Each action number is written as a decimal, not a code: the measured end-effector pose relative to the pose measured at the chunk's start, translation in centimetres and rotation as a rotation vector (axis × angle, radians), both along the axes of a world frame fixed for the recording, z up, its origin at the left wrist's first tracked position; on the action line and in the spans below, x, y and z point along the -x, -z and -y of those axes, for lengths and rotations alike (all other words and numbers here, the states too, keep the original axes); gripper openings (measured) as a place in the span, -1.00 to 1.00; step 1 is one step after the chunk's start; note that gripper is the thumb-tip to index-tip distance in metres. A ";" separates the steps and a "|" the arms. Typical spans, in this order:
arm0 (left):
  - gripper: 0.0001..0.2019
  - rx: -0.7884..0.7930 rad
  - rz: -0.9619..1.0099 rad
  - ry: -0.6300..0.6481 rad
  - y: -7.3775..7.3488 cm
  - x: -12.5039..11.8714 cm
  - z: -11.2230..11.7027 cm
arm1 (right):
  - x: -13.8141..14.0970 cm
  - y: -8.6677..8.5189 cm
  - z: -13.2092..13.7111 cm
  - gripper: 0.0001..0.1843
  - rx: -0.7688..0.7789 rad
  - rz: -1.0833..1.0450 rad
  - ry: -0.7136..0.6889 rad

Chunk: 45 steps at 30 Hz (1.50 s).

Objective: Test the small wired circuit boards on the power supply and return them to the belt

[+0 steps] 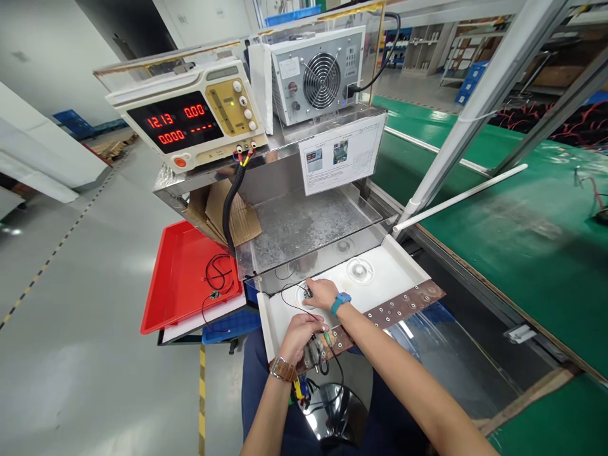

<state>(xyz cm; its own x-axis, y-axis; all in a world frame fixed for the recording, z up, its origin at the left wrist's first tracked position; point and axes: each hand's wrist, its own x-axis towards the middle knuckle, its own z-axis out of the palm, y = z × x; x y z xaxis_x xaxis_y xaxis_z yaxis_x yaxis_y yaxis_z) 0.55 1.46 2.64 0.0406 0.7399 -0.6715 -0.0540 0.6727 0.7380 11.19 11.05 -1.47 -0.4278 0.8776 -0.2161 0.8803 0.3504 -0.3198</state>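
two forearms (399, 370) reach across, nearest me. the left hand (303, 334) pinches a thin wire (284, 300); just beyond, the right hand (323, 294) grips one small board (308, 293) at the left end of the white tray (399, 258). i'd judge the board light, stiff and fragile, best taken by its edges, the wire soft. farther off, one red bin (173, 288) holds a second board (215, 294); behind stand one supply (187, 117) and one fan box (318, 76).

over the white tray (392, 269), the right hand (322, 294) holds a small green part (308, 293); near the tray's front edge, the left hand (303, 332) pinches a thin wire (287, 303); left of the tray lies a red bin (185, 297); behind the tray, higher, a power supply (180, 120)
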 end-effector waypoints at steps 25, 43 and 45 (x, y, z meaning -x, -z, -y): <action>-0.72 -0.038 0.040 -0.007 -0.1 0.1 0.3 | 0.0 -0.5 0.1 -0.49 0.013 0.007 -0.001; -0.85 -0.125 -0.009 -0.044 0.2 0.1 0.7 | 0.7 -1.3 0.8 -0.54 0.028 -0.099 0.071; -0.86 -0.143 -0.019 -0.036 0.6 0.2 0.6 | 0.8 -1.1 0.8 -0.55 0.020 -0.113 0.069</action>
<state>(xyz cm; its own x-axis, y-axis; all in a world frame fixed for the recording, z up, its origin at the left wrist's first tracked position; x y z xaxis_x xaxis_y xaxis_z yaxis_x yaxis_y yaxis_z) 0.38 0.89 2.04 0.0003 0.8288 -0.5595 -0.0616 0.5585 0.8272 10.37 10.27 -0.38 -0.3894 0.9018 -0.1877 0.8600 0.2830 -0.4245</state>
